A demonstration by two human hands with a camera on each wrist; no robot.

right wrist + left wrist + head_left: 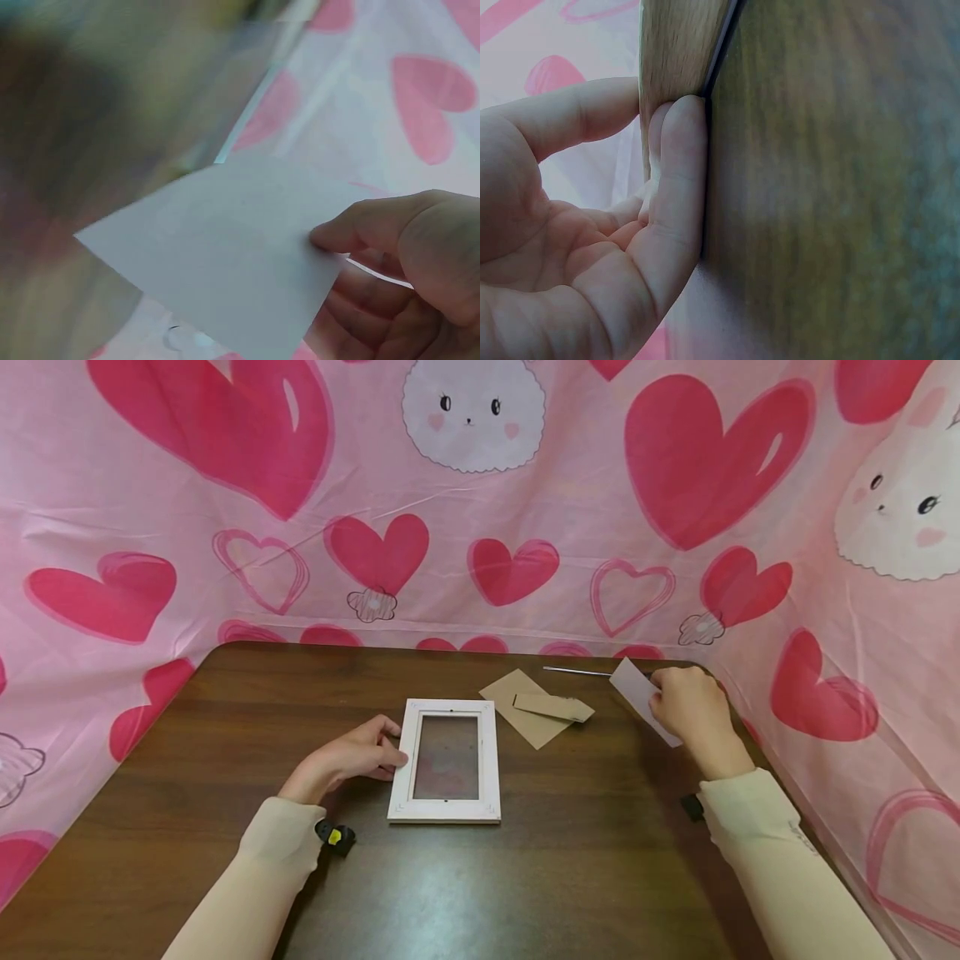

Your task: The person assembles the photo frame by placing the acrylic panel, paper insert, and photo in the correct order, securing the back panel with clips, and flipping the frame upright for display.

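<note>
A white rectangular picture frame [490, 760] lies on the brown table, with a pane in its opening. My left hand [352, 756] holds its left edge. In the left wrist view the thumb [592, 112] touches the face of the frame [679, 52], and the fingertips [682, 120] press on its wooden side. To the right, my right hand [693, 706] pinches a small white sheet of paper [641, 697] near one edge. Up close the sheet [217, 247] slants in the air, its plain side toward the camera, thumb [337, 229] on top.
Behind and right of the frame lies a tan backing board [517, 689] with a stand leg [551, 706] on it. A thin silvery rod [573, 671] lies near the table's back edge, partly behind the paper. Pink heart-patterned cloth [450, 502] hangs around the table [555, 860].
</note>
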